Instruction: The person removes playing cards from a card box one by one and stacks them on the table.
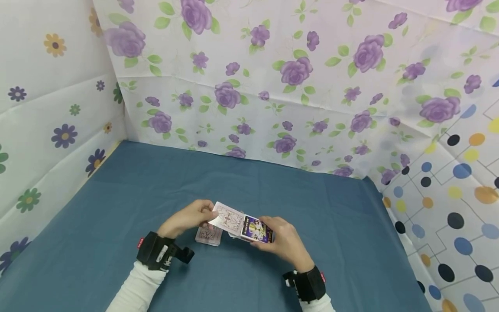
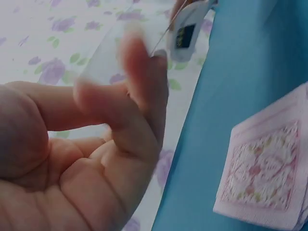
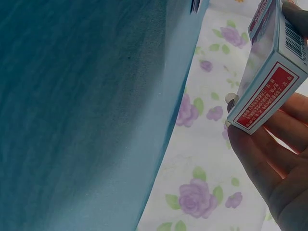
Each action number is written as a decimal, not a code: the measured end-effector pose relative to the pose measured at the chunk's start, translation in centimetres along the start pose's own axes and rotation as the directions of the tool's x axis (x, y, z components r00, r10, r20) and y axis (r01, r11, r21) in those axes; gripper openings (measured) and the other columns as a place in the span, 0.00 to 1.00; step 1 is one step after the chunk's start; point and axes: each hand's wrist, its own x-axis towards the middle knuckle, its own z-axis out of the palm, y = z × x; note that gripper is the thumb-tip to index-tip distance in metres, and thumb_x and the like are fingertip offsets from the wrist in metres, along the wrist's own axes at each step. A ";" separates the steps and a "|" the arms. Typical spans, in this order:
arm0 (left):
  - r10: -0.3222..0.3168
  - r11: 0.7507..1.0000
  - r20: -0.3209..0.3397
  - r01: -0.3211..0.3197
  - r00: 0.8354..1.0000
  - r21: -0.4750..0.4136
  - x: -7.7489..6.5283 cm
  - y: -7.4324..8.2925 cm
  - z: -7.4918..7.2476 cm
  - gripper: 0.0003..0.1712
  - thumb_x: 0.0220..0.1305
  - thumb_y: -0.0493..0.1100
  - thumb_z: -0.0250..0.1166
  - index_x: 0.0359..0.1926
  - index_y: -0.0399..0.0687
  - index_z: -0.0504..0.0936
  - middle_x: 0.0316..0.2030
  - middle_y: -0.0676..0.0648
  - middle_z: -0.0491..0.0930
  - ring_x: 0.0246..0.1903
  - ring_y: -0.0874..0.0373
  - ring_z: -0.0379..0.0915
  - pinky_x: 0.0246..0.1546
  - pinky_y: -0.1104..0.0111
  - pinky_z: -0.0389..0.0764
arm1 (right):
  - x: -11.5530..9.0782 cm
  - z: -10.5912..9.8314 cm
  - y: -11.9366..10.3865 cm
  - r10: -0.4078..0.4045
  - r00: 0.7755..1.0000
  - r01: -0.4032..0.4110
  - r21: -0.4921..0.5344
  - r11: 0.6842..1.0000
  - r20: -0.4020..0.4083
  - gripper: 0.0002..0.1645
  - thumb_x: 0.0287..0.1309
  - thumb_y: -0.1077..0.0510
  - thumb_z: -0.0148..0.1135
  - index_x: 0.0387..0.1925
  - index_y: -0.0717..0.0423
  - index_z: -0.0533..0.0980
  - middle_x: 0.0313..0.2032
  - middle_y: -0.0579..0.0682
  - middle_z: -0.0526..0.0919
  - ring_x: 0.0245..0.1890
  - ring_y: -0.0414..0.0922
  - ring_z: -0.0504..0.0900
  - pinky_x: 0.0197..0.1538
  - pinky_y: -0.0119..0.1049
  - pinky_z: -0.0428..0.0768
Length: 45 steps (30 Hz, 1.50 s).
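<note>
My left hand pinches the near end of some playing cards with a pink-and-white patterned back. Their far end meets the opening of a playing card box, dark purple and yellow on its face. Fingers and thumb of my right hand grip this box by its sides. In the right wrist view the box shows a red printed end panel and a barcode. On the cloth below my left hand lies a small pile of playing cards, with the same pink pattern in the left wrist view.
A blue cloth covers the table. Flowered sheets hang behind it and on the left, and a dotted sheet stands along the right side. Each wrist wears a black camera strap.
</note>
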 end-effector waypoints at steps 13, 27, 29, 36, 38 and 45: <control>-0.055 0.990 -0.158 0.034 0.986 -0.134 -0.1 -1.4 -2.7 0.21 0.68 0.41 0.60 0.55 0.28 0.74 0.32 0.53 0.75 0.32 0.61 0.70 0.37 0.68 0.76 | 0.0 0.1 0.1 0.014 1.000 -0.014 0.025 1.000 0.003 0.39 0.45 0.37 0.74 0.57 0.49 0.77 0.49 0.48 0.84 0.45 0.42 0.82 0.42 0.36 0.79; -0.188 0.979 -0.387 0.202 0.903 -0.005 1.5 -4.1 -1.7 0.12 0.63 0.40 0.66 0.39 0.33 0.81 0.24 0.49 0.78 0.25 0.58 0.73 0.30 0.67 0.73 | -0.1 0.2 0.1 0.028 1.000 -0.029 0.028 0.999 0.013 0.39 0.45 0.37 0.73 0.57 0.50 0.77 0.49 0.49 0.84 0.46 0.42 0.82 0.43 0.36 0.79; -0.194 0.979 -0.379 0.205 0.905 -0.014 1.7 -4.3 -1.4 0.10 0.63 0.38 0.65 0.39 0.33 0.81 0.24 0.48 0.78 0.25 0.58 0.73 0.31 0.67 0.74 | -0.1 0.2 0.0 0.034 0.999 -0.035 0.029 0.999 0.019 0.40 0.45 0.37 0.73 0.58 0.50 0.77 0.50 0.49 0.84 0.46 0.42 0.82 0.44 0.37 0.79; -0.200 0.972 -0.425 0.233 0.883 0.026 1.9 -4.8 -0.8 0.08 0.60 0.37 0.66 0.37 0.34 0.82 0.22 0.48 0.79 0.24 0.58 0.75 0.30 0.68 0.74 | -0.1 0.3 0.2 0.037 0.999 -0.038 0.031 0.999 0.023 0.40 0.45 0.37 0.73 0.58 0.51 0.77 0.50 0.49 0.84 0.46 0.42 0.82 0.44 0.37 0.80; -0.196 0.968 -0.450 0.244 0.872 0.052 2.0 -4.8 -0.7 0.08 0.60 0.38 0.66 0.36 0.35 0.82 0.22 0.48 0.79 0.23 0.58 0.75 0.29 0.68 0.73 | -0.1 0.3 0.1 0.037 0.999 -0.038 0.027 0.999 0.024 0.40 0.45 0.36 0.73 0.58 0.50 0.77 0.49 0.49 0.84 0.46 0.42 0.82 0.44 0.37 0.80; -0.179 0.959 -0.489 0.263 0.854 0.109 2.2 -4.8 -0.5 0.08 0.60 0.38 0.67 0.36 0.35 0.83 0.22 0.47 0.81 0.22 0.59 0.75 0.27 0.69 0.72 | -0.1 0.4 0.1 0.036 0.999 -0.037 0.030 0.999 0.023 0.40 0.45 0.35 0.73 0.58 0.49 0.77 0.50 0.48 0.84 0.46 0.41 0.82 0.45 0.37 0.80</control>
